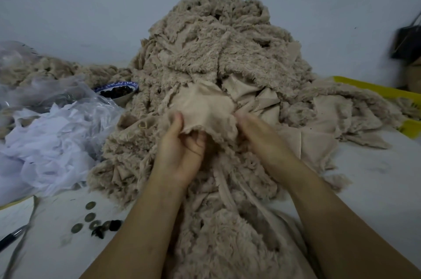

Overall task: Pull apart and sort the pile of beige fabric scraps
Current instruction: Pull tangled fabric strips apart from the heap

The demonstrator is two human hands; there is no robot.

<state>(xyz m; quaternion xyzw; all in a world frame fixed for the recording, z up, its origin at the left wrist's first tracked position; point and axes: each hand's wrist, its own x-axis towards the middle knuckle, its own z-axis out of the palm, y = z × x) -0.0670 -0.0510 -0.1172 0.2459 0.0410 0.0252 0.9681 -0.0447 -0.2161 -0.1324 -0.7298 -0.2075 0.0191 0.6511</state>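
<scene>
Beige plush fills the head view: the pile (pixel 216 51) of fabric scraps rises from the centre towards 12 o'clock and spills down to 6 o'clock between the person's forearms, lying on a pale table (pixel 376 176).

At the centre, one scrap (pixel 205 105) is lifted off the heap with its smooth backing up. The left hand (pixel 182 149) pinches its near left edge, thumb on top and fingers curled beneath. The right hand (pixel 262 137) reaches to the scrap's right edge. Its fingertips are blurred and merge into the cloth, so I cannot tell whether they clamp it.

At 10 o'clock sits a blue-rimmed bowl (pixel 118 90) of dark pieces. Crumpled white plastic (pixel 45 142) lies at 9 o'clock, several coins (pixel 90 205) at 7 o'clock and a yellow crate (pixel 376 87) at 3 o'clock.

The task looks barely begun. One scrap is being worked loose while almost the whole pile stands tangled and unsorted. A lower beige heap (pixel 57 69) at 10 o'clock may be pieces already set aside, but that cannot be told from here. Most of the pulling apart and sorting remains.
</scene>
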